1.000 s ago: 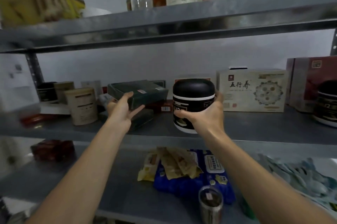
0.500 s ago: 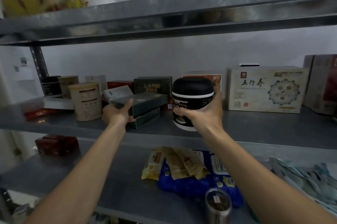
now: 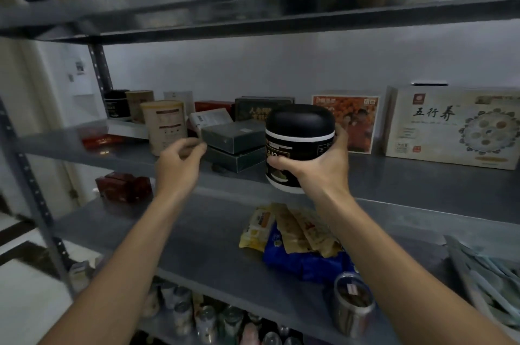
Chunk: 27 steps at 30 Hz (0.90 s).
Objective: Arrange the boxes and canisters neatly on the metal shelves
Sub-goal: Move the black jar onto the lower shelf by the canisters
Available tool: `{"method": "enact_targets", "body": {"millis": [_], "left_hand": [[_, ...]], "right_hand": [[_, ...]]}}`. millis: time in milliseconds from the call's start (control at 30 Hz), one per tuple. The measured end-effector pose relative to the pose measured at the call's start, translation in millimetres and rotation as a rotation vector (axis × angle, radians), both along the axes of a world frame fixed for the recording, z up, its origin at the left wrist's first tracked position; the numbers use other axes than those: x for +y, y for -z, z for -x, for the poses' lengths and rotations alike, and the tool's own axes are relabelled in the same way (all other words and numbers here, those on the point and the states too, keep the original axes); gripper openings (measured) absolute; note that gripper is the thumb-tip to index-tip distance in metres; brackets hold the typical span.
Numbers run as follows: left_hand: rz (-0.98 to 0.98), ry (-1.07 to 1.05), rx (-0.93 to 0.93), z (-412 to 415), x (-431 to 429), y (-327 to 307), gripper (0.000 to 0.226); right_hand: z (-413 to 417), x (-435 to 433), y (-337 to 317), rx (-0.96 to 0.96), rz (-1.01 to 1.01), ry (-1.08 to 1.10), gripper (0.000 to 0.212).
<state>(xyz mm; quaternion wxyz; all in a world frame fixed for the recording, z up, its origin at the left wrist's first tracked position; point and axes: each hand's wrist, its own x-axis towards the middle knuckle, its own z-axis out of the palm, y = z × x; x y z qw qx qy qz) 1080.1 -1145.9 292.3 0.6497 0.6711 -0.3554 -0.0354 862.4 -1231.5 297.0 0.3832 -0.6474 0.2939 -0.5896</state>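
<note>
Since half a second ago my left hand (image 3: 180,162) has let go of the green box (image 3: 233,136), which now lies flat on a lower box (image 3: 239,160) on the middle shelf (image 3: 422,181). That hand holds nothing. Its fingers are loosely curled just beside the green box's near corner, and I cannot tell if they touch it.

To the left of the stack stands a tan canister (image 3: 166,125). A dark box (image 3: 261,110) stands upright behind the stack. At the back right are an orange box (image 3: 357,119) and, further right, a pale box (image 3: 450,128). The stacked boxes sit just left of the black canister (image 3: 299,145), and the orange box is partly hidden behind it.

My right hand (image 3: 320,164) is clamped round the black canister, thumb across the front and fingers round the far side. It has a domed black lid, a white band, a dark label and a white base. It is upright at the shelf's front edge, and I cannot tell whether its base rests there. Snack packets (image 3: 295,237) lie on the shelf below.
</note>
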Motion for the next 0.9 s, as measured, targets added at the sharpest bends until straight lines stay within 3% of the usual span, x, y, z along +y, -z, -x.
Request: {"method": "enact_targets", "body": {"millis": [167, 267, 367, 667, 900], "left_hand": [[-0.003, -0.060, 0.071, 0, 58, 24, 0.027], [0.007, -0.135, 0.135, 8, 104, 48, 0.015], [-0.006, -0.229, 0.188, 26, 154, 80, 0.009], [-0.062, -0.518, 0.399, 88, 284, 176, 0.018], [-0.090, -0.683, 0.480, 114, 342, 222, 0.017]], "right_hand": [[-11, 38, 17, 0.001, -0.002, -0.146, 0.112], [-16, 63, 39, 0.023, -0.009, -0.269, 0.112], [-21, 91, 75, 0.066, -0.045, -0.398, 0.116], [-18, 180, 206, 0.224, -0.161, -0.710, 0.113], [-34, 218, 262, 0.314, -0.218, -0.830, 0.112]]}}
